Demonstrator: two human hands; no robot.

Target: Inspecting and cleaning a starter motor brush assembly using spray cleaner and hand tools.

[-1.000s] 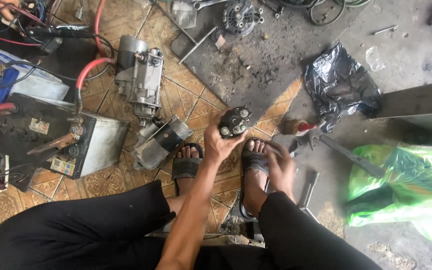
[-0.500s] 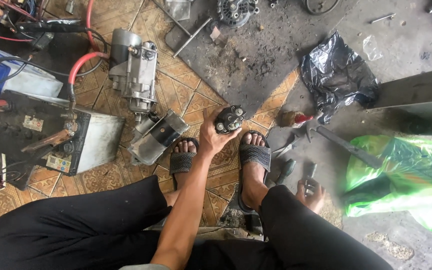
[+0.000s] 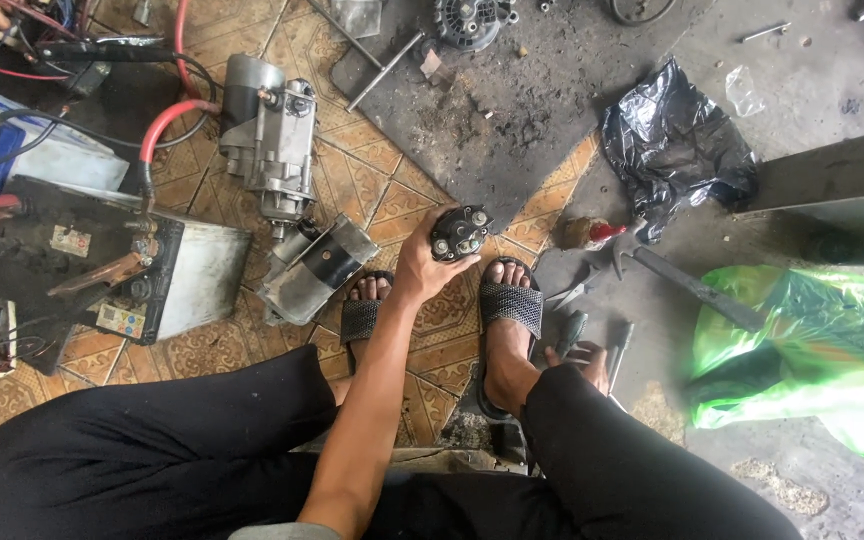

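Black and greasy, the small round motor part (image 3: 459, 232) sits at the centre of the frame, above the sandalled feet, with the left hand (image 3: 422, 270) wrapped around its lower side, fingers (image 3: 439, 219) clamped on its rim. It looks like dense, rigid metal, probably slick with oil, so a grip around the body seems safer than on its studs. At lower right, the right hand (image 3: 584, 362) rests by screwdrivers (image 3: 597, 338) on the floor; whether its fingers are closed cannot be told.

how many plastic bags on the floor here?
2. A crumpled black plastic bag lies upper right on the grey concrete; a bright green plastic bag lies at the right edge. More may sit out of frame.
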